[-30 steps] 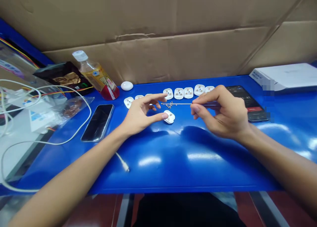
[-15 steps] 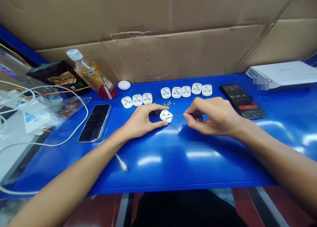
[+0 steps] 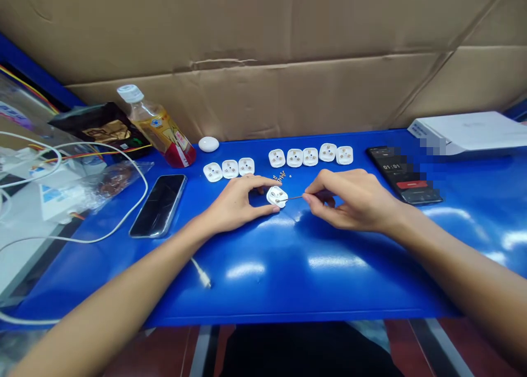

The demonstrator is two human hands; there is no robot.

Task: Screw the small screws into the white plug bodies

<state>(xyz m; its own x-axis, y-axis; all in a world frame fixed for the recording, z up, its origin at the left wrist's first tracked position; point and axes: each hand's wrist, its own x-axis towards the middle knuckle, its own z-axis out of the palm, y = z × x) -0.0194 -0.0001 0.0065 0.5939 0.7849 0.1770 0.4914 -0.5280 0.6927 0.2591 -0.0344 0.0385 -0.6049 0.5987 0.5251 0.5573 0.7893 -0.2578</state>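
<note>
A round white plastic piece [image 3: 276, 195] with small metal parts lies on the blue table [image 3: 263, 256]. Thumb and fingers of my left hand [image 3: 242, 201] grip it from the left side. Between the thumb and fingertips of my right hand [image 3: 349, 198] is a thin dark rod [image 3: 294, 197], whose far tip touches the inside of the white piece. Just behind the piece sits a small pile of metal screws [image 3: 281, 176]. Further back stand two rows of similar white pieces, one on the left [image 3: 230, 169] and one on the right [image 3: 310, 157].
At the left are a phone [image 3: 158, 206], a drink bottle [image 3: 162, 130], a black bag [image 3: 105, 127] and white cables [image 3: 123, 218]. A cable plug [image 3: 205, 279] lies near the front. A white oval object [image 3: 208, 144], another phone [image 3: 405, 176] and a white box [image 3: 469, 130] are further back.
The whole view has shifted slightly, with objects a little lower in the picture. Both hands keep their hold, and the rod tip stays at the white piece.
</note>
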